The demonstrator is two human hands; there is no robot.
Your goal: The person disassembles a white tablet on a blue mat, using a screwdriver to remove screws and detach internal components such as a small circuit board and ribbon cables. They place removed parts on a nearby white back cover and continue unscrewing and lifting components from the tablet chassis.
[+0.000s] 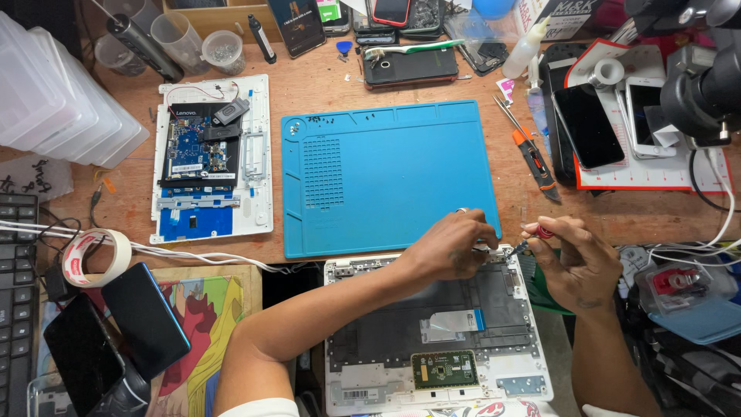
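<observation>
Head view: opened white laptop base (432, 340) lies at the near desk edge, just below the blue silicone work mat (386, 177). Left hand (451, 247) rests curled on the base's upper right corner, fingers pinched at a small part; what it grips cannot be told. Right hand (575, 259) holds a red-tipped screwdriver (532, 238), tip touching that same corner. Second stripped white panel (212, 158) left of mat.

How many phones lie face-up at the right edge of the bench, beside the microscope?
2 clearly: a black phone on the red-bordered mat, and a white phone just right of it, partly under the microscope. More may be hidden beneath.
</observation>
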